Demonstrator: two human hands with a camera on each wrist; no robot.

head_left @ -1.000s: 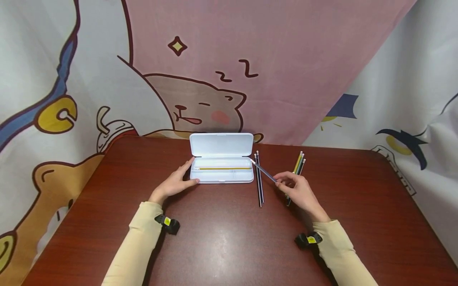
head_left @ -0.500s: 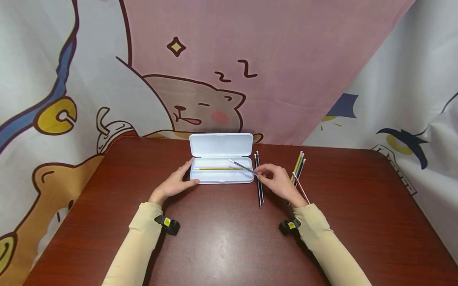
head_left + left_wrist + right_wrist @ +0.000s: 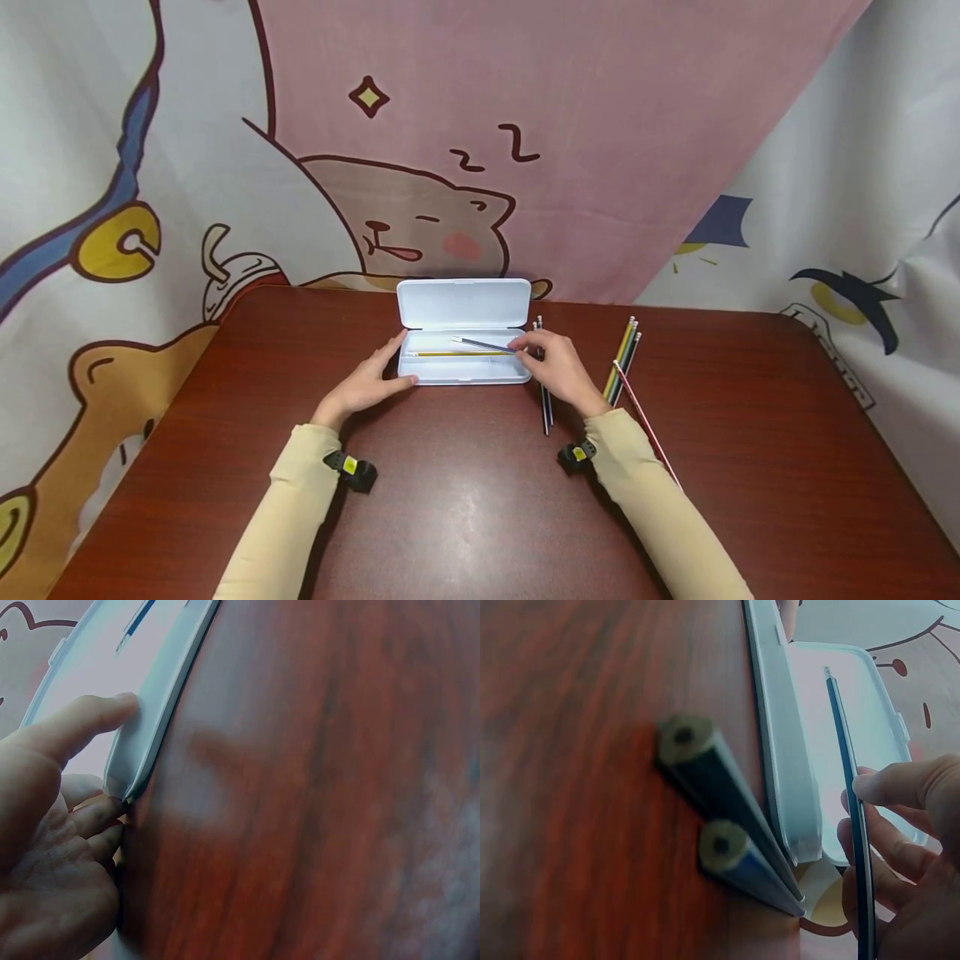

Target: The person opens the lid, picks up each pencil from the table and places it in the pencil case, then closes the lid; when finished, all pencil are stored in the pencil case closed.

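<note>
A right hand (image 3: pixel 555 371) is carrying a dark pencil (image 3: pixel 483 344) leftward from the worktop (image 3: pixel 450 483) to over the open white case (image 3: pixel 465 312), seemingly shifting the work there, its fingers pinching the pencil narrowly, while the left hand (image 3: pixel 367 385) is touching the case's left end, fingers spread

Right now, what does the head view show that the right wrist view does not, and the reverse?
Only the head view: the yellow pencil lying in the case, the red pencil on the table and the pencil bundle beyond the right hand.

Only the right wrist view: the flat end faces of two dark pencils, each with a dark core.

Both: the white case with its lid open, and the right hand pinching a pencil.
</note>
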